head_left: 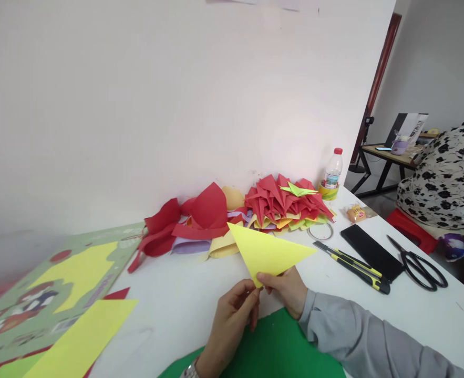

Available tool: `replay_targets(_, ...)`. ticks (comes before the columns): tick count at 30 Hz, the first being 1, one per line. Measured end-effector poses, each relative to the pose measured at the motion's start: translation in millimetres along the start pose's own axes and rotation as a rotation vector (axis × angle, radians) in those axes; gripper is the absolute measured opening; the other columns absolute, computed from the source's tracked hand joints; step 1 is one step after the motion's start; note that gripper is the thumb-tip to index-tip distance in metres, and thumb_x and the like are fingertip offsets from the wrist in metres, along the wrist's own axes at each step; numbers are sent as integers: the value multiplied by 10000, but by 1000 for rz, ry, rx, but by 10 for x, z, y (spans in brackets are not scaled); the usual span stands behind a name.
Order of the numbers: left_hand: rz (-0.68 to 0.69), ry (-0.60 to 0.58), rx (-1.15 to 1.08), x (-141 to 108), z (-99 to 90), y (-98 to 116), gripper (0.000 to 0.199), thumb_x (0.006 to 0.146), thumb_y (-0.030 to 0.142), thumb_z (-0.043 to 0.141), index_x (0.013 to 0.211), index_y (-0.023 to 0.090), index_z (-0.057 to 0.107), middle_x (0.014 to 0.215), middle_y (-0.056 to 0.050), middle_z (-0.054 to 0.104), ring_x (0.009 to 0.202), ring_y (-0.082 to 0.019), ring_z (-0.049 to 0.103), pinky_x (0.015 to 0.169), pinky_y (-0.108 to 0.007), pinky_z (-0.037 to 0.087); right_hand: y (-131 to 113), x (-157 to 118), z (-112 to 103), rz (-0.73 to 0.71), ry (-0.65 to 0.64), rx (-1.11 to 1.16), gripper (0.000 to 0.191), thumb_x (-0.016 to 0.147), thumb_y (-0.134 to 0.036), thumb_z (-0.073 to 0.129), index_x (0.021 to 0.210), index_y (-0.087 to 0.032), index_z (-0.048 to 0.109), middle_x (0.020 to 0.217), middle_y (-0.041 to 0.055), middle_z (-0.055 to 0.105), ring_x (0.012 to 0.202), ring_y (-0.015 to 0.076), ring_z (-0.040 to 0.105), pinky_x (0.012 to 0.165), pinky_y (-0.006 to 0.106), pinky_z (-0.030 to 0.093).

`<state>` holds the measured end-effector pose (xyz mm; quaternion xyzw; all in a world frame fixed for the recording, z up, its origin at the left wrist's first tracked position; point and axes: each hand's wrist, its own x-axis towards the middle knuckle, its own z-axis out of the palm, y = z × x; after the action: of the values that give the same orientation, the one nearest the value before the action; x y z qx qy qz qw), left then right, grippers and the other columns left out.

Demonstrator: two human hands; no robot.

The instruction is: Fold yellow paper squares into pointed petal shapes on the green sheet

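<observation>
A yellow sheet of paper [269,249], folded into a triangle, is held up in front of me with one corner pointing down. My right hand [289,289] pinches it near that lower corner, thumb on the front face. My left hand [232,317] is closed at the same corner, its thumb and fingertips pressed together against the paper's tip; its other fingers are curled and partly hidden. Below both hands lies a green sheet [277,349] at the table's front edge.
Folded red paper pieces [273,197] and curled paper scraps [204,215] lie along the wall. To the right are a bottle [333,170], a tape roll [320,231], a utility knife [356,269], a black case [371,252] and scissors [416,262]. Yellow paper [85,341] and a printed mat [109,278] lie left.
</observation>
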<state>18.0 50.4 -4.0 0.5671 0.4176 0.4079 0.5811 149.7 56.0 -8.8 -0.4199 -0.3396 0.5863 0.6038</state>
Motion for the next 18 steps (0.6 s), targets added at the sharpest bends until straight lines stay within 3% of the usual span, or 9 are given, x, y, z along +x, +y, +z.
replay_targets(4, 4, 18, 1, -18, 3, 8, 269, 738, 441, 668, 722, 184, 590, 428, 81, 479, 343, -81, 417, 379, -191, 311, 0, 28, -2, 10, 42, 28, 386, 506, -444, 843, 631, -158, 616, 491, -60, 521, 438, 74, 403, 455, 241, 337)
replay_targets(18, -13, -24, -17, 13, 21, 17, 332, 744, 487, 675, 660, 179, 586, 456, 55, 517, 373, -97, 468, 386, -202, 386, -26, -21, 5, -9, -34, -31, 377, 542, -422, 835, 730, -145, 661, 617, -17, 627, 512, 95, 486, 494, 240, 360)
